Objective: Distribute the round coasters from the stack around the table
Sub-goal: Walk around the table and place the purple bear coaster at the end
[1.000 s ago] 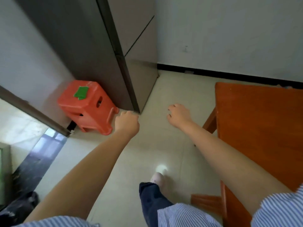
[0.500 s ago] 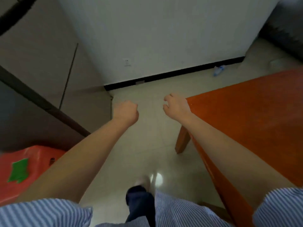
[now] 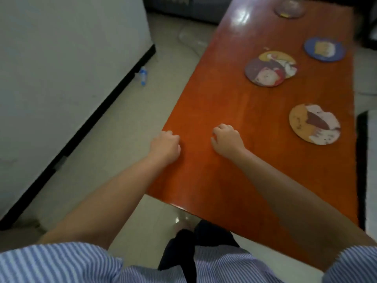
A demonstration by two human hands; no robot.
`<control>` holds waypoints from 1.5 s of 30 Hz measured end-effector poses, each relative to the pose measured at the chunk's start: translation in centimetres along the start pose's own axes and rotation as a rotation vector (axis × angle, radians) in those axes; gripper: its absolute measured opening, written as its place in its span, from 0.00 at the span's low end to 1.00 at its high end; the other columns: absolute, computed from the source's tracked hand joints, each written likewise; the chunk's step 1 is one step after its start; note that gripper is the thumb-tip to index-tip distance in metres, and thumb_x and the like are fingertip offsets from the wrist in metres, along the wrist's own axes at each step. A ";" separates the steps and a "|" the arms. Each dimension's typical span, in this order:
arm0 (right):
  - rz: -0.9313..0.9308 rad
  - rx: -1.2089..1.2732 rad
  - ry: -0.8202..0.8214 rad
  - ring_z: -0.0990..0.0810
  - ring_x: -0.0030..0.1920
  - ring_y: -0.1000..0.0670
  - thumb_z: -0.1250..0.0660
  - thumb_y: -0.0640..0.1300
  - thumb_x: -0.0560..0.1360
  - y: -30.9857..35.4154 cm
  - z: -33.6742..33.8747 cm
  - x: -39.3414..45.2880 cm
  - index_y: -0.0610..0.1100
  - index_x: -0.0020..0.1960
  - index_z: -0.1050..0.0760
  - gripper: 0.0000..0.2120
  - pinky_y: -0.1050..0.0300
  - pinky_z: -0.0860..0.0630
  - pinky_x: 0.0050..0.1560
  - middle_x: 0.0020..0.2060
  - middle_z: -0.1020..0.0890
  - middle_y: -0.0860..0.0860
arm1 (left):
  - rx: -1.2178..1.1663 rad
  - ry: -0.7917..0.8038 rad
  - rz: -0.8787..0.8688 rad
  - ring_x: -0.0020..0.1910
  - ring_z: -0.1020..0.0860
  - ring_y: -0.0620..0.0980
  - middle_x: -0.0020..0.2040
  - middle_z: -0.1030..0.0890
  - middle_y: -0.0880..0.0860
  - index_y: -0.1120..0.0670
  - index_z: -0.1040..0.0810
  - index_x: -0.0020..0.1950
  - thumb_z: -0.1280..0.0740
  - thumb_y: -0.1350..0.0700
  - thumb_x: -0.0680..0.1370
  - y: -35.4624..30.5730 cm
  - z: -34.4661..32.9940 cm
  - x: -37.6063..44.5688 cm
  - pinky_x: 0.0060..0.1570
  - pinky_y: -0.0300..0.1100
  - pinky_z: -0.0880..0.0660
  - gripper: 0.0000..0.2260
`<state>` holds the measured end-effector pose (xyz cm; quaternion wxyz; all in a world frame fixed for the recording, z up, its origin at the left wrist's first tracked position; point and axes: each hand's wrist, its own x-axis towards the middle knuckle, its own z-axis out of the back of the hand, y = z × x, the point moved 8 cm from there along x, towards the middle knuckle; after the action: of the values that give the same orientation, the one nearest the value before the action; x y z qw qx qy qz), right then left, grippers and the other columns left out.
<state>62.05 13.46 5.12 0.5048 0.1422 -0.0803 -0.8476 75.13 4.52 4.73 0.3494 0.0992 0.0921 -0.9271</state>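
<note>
Both the left hand (image 3: pixel 165 145) and the right hand (image 3: pixel 228 139) are held curled into empty fists over the desk (image 3: pixel 224 103). A two-coaster stack (image 3: pixel 270 68) is seen mid-desk, with single coasters lying apart around it.

Glossy orange-brown desk (image 3: pixel 234 103). Nearest coaster (image 3: pixel 314 126) is tan with white and maroon print; the overlapping pair (image 3: pixel 270 68) shows purple over yellow, cartoon faces; a blue coaster (image 3: pixel 324 49) carries a pale-yellow centre. Sleeves (image 3: pixel 61 262) have blue-and-white stripes; the floor (image 3: pixel 126 127) is cream.

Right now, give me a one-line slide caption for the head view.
Both empty hands, left and right, over the orange table with round coasters laid out.
</note>
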 end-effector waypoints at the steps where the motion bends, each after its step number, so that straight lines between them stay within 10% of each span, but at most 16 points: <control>1: -0.050 -0.005 -0.010 0.25 0.55 0.42 0.43 0.42 0.78 -1.9 0.3 0.2 0.37 0.55 0.25 0.12 0.48 0.27 0.56 0.54 0.22 0.41 | 0.008 0.000 -0.038 0.53 0.26 0.62 0.52 0.24 0.62 0.61 0.25 0.50 0.41 0.55 0.76 -1.2 -0.2 1.3 0.50 0.51 0.27 0.11; 13: -0.368 0.046 -0.158 0.26 0.60 0.41 0.38 0.44 0.78 -18.8 4.1 11.1 0.37 0.62 0.28 0.15 0.49 0.25 0.59 0.59 0.23 0.40 | -0.115 -0.084 -0.201 0.68 0.34 0.58 0.67 0.29 0.60 0.58 0.30 0.64 0.41 0.53 0.78 -8.6 -2.7 17.8 0.65 0.51 0.34 0.16; 19: -0.306 -0.076 -0.164 0.34 0.68 0.40 0.34 0.46 0.75 -22.5 4.8 18.9 0.40 0.65 0.29 0.20 0.45 0.35 0.67 0.65 0.27 0.41 | -0.131 -0.131 -0.281 0.70 0.36 0.60 0.68 0.30 0.61 0.59 0.29 0.65 0.41 0.53 0.78 -8.0 -3.3 21.1 0.69 0.55 0.40 0.17; 28: -0.076 -0.329 -0.130 0.24 0.56 0.38 0.48 0.33 0.78 -21.6 4.0 21.1 0.35 0.63 0.31 0.16 0.46 0.23 0.50 0.57 0.23 0.37 | -0.141 -0.153 -0.290 0.66 0.29 0.61 0.64 0.24 0.62 0.60 0.25 0.60 0.46 0.51 0.76 -8.1 -3.0 21.0 0.65 0.56 0.35 0.20; 31: -0.089 -0.235 -0.233 0.23 0.56 0.34 0.45 0.30 0.75 -20.4 5.5 19.9 0.30 0.62 0.30 0.17 0.42 0.24 0.55 0.56 0.22 0.32 | -0.163 -0.157 -0.303 0.63 0.27 0.62 0.61 0.22 0.63 0.61 0.24 0.58 0.46 0.51 0.76 -8.2 -2.7 20.6 0.63 0.57 0.33 0.20; 37: 0.005 -0.097 -0.469 0.18 0.30 0.42 0.35 0.29 0.67 -14.3 6.1 8.8 0.35 0.36 0.22 0.05 0.55 0.21 0.32 0.30 0.17 0.41 | -0.713 -0.180 -0.097 0.46 0.20 0.55 0.46 0.17 0.58 0.60 0.22 0.55 0.42 0.54 0.77 -8.2 -0.6 17.9 0.48 0.46 0.26 0.14; 41: -0.030 0.000 -0.460 0.19 0.33 0.45 0.40 0.34 0.70 -10.6 2.6 0.1 0.40 0.34 0.24 0.09 0.52 0.22 0.48 0.29 0.18 0.46 | -1.101 0.235 0.164 0.32 0.21 0.46 0.39 0.22 0.49 0.55 0.29 0.59 0.36 0.53 0.76 -9.6 -4.4 13.6 0.31 0.39 0.23 0.13; 45: -0.035 0.095 -0.358 0.17 0.34 0.46 0.42 0.39 0.72 -5.9 -1.1 -7.0 0.40 0.35 0.22 0.12 0.49 0.21 0.51 0.31 0.17 0.46 | -0.912 0.294 0.083 0.42 0.22 0.53 0.44 0.24 0.55 0.60 0.27 0.59 0.33 0.61 0.74 -9.1 -5.8 8.3 0.40 0.45 0.21 0.14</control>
<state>60.65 22.48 3.54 0.4602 0.0142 -0.2064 -0.8634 63.67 7.47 -2.01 0.3772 0.0696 0.5337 -0.7537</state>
